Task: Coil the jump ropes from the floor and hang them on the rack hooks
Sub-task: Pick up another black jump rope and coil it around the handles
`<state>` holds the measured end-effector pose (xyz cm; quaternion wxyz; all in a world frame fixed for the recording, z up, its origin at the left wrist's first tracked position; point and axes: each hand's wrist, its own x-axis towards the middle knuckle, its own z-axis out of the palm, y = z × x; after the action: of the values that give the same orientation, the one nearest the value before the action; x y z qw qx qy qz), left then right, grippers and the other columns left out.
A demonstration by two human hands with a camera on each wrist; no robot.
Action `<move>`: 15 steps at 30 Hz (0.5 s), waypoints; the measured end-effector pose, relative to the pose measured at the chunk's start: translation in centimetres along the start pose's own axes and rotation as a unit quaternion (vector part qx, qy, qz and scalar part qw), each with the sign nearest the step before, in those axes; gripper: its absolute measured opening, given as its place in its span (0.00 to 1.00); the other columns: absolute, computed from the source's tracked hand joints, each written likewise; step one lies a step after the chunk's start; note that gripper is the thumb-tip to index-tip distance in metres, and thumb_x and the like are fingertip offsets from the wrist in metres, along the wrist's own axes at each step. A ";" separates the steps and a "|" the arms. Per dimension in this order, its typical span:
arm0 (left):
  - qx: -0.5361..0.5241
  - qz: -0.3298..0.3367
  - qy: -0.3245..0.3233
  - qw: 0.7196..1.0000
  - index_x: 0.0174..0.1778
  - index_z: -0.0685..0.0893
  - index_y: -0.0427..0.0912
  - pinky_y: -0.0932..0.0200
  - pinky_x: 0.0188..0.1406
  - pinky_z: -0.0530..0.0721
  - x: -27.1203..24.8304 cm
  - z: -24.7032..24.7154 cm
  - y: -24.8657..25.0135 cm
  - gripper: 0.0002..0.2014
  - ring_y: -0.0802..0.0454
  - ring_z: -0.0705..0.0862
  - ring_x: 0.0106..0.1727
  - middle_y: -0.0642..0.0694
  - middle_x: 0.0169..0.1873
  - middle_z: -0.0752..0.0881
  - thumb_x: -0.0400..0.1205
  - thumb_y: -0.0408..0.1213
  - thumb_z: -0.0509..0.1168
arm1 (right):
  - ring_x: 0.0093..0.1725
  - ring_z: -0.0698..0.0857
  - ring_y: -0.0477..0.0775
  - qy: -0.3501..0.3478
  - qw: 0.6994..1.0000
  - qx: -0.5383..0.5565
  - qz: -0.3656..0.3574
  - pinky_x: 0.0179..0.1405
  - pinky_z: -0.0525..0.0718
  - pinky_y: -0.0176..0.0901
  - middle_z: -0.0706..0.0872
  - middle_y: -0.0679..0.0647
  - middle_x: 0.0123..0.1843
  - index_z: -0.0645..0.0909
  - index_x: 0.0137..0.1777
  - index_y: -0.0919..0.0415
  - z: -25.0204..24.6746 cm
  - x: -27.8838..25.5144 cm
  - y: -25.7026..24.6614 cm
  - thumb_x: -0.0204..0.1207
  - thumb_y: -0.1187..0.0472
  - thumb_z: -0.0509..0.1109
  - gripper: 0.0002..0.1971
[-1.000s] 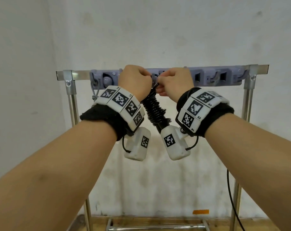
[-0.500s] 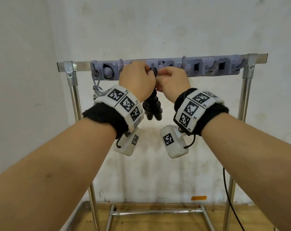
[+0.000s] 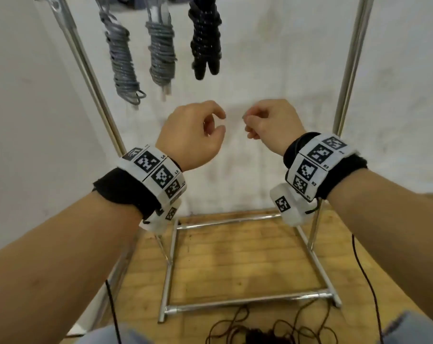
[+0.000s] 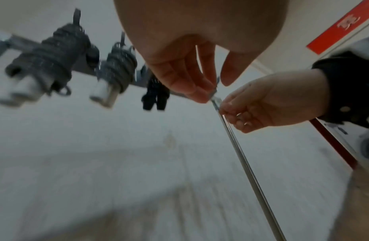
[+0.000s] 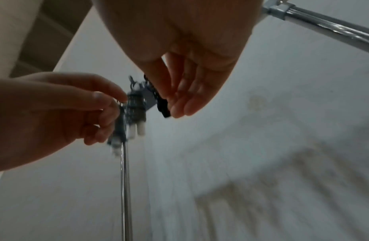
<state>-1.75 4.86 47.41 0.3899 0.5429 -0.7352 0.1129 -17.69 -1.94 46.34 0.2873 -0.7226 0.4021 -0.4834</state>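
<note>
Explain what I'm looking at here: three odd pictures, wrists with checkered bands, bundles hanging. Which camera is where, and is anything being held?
No robot here: a person works with bare hands. The big picture comes from a head camera looking down; the other two come from cameras strapped under each wrist, looking along the fingers. The checkered bands are tracking markers.

The left hand and right hand hang loosely curled and hold nothing. Above them three coiled ropes hang from the rack: two grey jump ropes and a black jump rope. On the wooden floor, a dark loose rope lies uncoiled near the person's feet.
</note>
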 end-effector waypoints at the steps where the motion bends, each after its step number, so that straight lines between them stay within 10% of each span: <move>1: 0.001 -0.009 -0.041 0.999 0.50 0.85 0.46 0.50 0.43 0.83 -1.7 1.2 -0.4 0.08 0.55 0.82 0.35 0.56 0.29 0.81 0.76 0.39 0.67 | 0.32 0.87 0.51 -0.018 1.000 -0.008 0.014 0.44 0.88 0.50 0.86 0.51 0.31 0.81 0.34 0.54 0.5 -1.4 1.6 0.75 0.66 0.66 0.10; 7: -0.003 -0.068 -0.244 0.967 0.55 0.83 0.52 0.56 0.44 0.83 -12.5 9.5 -3.8 0.15 0.57 0.83 0.43 0.58 0.41 0.84 0.73 0.48 0.66 | 0.37 0.83 0.42 -0.154 0.977 -0.126 0.074 0.43 0.82 0.40 0.82 0.39 0.35 0.83 0.40 0.51 4.2 -10.9 12.3 0.77 0.58 0.67 0.05; 15: -0.005 -0.097 -0.419 0.903 0.56 0.83 0.54 0.59 0.41 0.75 -22.5 21.3 -7.8 0.15 0.56 0.80 0.49 0.59 0.45 0.80 0.76 0.54 0.65 | 0.49 0.82 0.52 -0.342 0.880 -0.269 0.190 0.48 0.79 0.46 0.86 0.52 0.48 0.85 0.52 0.56 8.5 -18.1 23.8 0.80 0.54 0.65 0.10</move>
<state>-2.09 5.24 15.47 0.0572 0.6071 -0.7748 -0.1669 -20.82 1.69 15.63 0.2879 -0.8024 0.5225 -0.0152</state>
